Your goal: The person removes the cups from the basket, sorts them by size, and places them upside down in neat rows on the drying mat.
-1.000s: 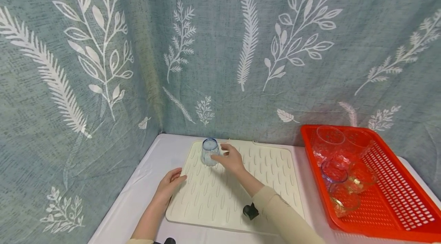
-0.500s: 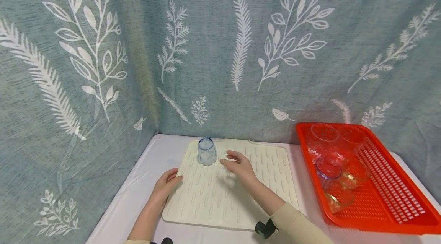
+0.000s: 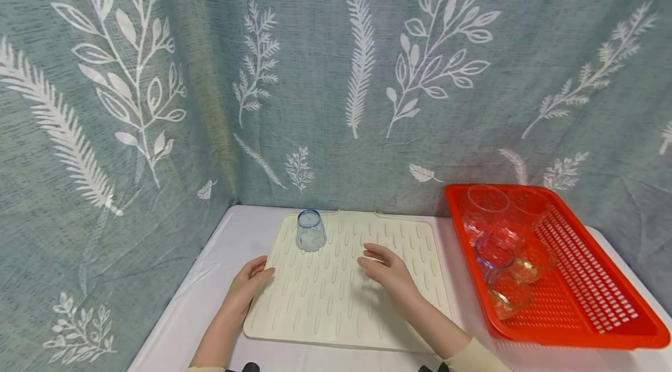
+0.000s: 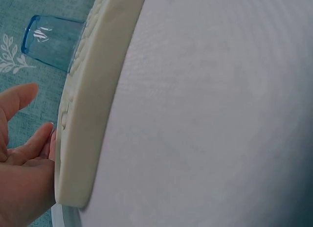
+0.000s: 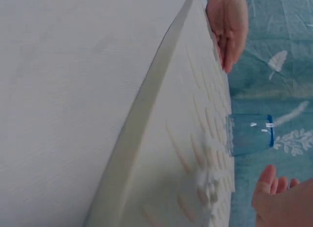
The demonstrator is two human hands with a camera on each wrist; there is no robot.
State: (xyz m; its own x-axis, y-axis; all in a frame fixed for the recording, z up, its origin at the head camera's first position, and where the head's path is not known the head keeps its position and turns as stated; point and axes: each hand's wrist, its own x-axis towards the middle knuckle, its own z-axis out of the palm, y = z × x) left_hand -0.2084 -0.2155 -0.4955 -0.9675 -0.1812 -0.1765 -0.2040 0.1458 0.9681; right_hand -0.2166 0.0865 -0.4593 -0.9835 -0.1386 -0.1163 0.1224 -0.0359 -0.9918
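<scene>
A bluish drinking glass (image 3: pixel 311 233) stands on the cream ridged drying mat (image 3: pixel 336 296), near its back left corner. Its wider end is down on the mat and its narrower, blue-edged end is up. At the mat's left edge is my left hand (image 3: pixel 245 287), fingers relaxed and holding nothing; the left wrist view shows them beside the mat's side. My right hand (image 3: pixel 392 279) hovers above the mat's right half, fingers loosely bent around nothing. A gap separates it from the glass, which the right wrist view also shows standing alone (image 5: pixel 250 134).
To the right of the mat sits a red plastic basket (image 3: pixel 643 337) with several glasses in its left part. Among them are a tall clear glass (image 3: pixel 487 214), a purple-tinted one (image 3: pixel 493 255) and a yellowish one (image 3: pixel 532 261). A patterned green curtain (image 3: pixel 315 69) hangs behind the white-covered table (image 3: pixel 199 290).
My right hand has let go of the glass and drawn away to the right and toward me. The glass stays on the mat; my left hand stays at the mat's left edge.
</scene>
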